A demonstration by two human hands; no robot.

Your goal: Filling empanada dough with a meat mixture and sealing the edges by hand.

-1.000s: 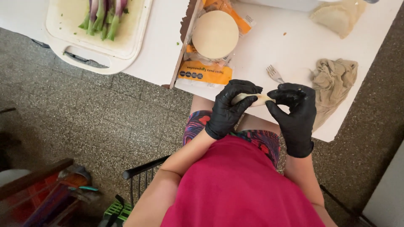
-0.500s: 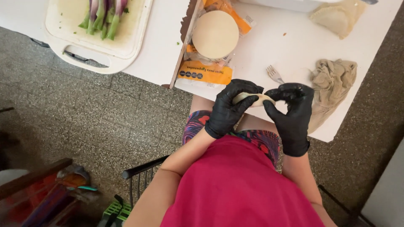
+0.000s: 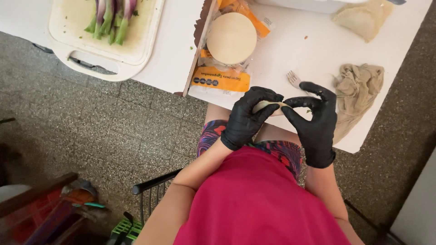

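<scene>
Both hands, left hand (image 3: 249,119) and right hand (image 3: 314,123), pinch a folded dough piece (image 3: 269,106) at the table (image 3: 290,54) edge, 6 o'clock of the dough-disc stack (image 3: 231,37). Risk: uneven pinching likely splits the seam.

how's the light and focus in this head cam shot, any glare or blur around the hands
Head view: soft, even daylight, no hard glare; the white table is bright but keeps its detail. The black-gloved left hand and right hand are fairly sharp, though the gloves swallow finger detail around the pale dough piece. The fork is slightly soft. The lower left floor corner falls into shadow.
</scene>
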